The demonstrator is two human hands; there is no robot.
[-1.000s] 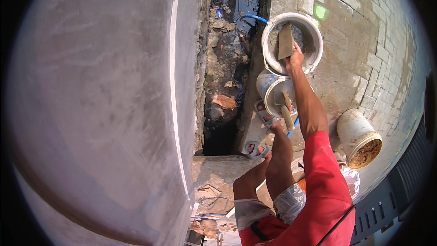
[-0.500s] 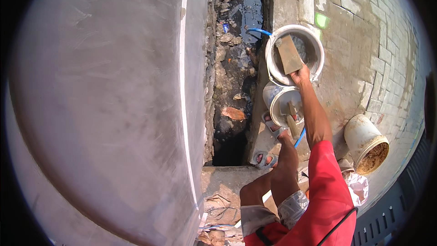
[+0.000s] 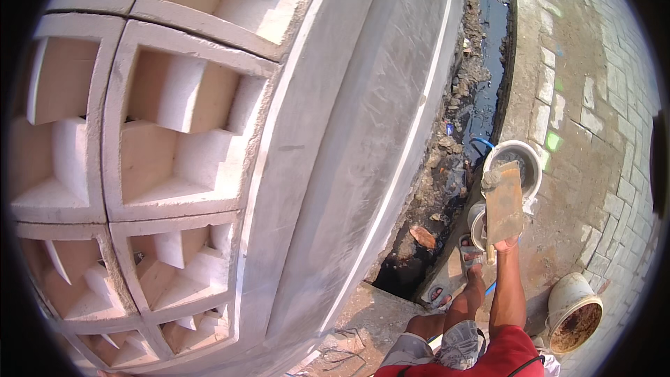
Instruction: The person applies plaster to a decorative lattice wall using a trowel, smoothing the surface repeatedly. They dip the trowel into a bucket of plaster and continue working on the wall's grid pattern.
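My right hand point(image 3: 507, 243) is closed on the near end of a flat, rectangular, wood-coloured board point(image 3: 504, 204). A lump of wet grey mortar point(image 3: 497, 176) sits on the board's far left corner. The board is held over the near rim of a white bucket point(image 3: 532, 162) with grey mix inside, hiding part of it. Just nearer stands a second, smaller white bucket point(image 3: 477, 227), mostly covered by the board; a tool handle point(image 3: 490, 255) shows at its edge. My left hand is not visible.
At left rises a grey plastered wall point(image 3: 335, 146) with pale openwork blocks point(image 3: 178, 126). A ditch point(image 3: 447, 167) with dark water and rubble runs beside it. A tipped white bucket point(image 3: 569, 300) of brown material lies at right, near paving blocks point(image 3: 618, 209). My sandalled feet point(image 3: 471, 255) stand at the ditch's edge.
The board has come back from inside the far bucket to above its near rim, with mortar on its corner. My view has swung left, bringing in the openwork blocks.
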